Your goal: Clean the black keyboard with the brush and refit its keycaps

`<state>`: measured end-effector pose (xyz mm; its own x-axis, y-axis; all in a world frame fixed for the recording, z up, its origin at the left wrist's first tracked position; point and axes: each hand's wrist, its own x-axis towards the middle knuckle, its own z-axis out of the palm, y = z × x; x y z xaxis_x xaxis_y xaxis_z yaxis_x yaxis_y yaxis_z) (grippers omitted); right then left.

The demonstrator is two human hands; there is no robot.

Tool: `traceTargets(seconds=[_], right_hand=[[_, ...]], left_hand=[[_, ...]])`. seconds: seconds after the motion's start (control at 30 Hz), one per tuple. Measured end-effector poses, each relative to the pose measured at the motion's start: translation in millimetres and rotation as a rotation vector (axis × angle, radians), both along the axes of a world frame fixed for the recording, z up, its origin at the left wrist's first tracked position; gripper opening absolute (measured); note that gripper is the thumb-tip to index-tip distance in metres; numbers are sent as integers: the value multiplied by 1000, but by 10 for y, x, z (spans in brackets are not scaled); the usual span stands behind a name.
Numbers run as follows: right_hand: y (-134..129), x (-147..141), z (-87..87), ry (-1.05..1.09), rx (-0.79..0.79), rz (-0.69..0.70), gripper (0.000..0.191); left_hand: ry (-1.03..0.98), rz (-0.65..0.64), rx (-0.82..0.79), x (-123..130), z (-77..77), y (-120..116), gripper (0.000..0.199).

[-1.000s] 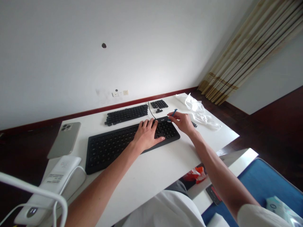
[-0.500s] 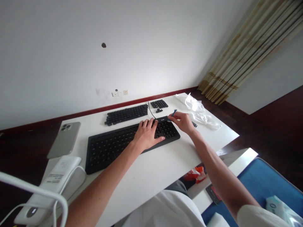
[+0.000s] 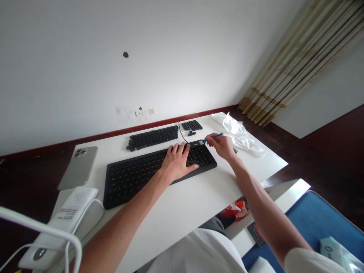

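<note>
Head view: my left hand (image 3: 176, 163) lies open on the black keyboard (image 3: 133, 182) at centre, while my right hand (image 3: 220, 147) pinches a blue-handled tool (image 3: 214, 135) at its upper right edge. Keys cover the keyboard; three black key clusters (image 3: 152, 137) sit loose beyond it.

The head-worn camera looks forward and down from just above the person's bare forearms (image 3: 127, 223), close over a white rectangular desk (image 3: 182, 204), facing a white painted wall (image 3: 113, 57).
</note>
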<state>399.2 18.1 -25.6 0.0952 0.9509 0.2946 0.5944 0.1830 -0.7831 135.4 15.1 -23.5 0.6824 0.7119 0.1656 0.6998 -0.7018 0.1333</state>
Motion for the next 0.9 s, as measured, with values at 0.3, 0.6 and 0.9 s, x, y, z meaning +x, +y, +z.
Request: traceTargets(seconds=[0.3,0.6,0.9], right_hand=[[13,61,-28,17,18,-2,41],[-7,60,-2,-68,16,20,51],[-16,36,2,-68,-22,24,50]], left_hand=[[16,-4,-1,6,8,-1,89],[-17,-3,8,2,-14,0,85],[-19,-2,5,-1,-18,0,85]])
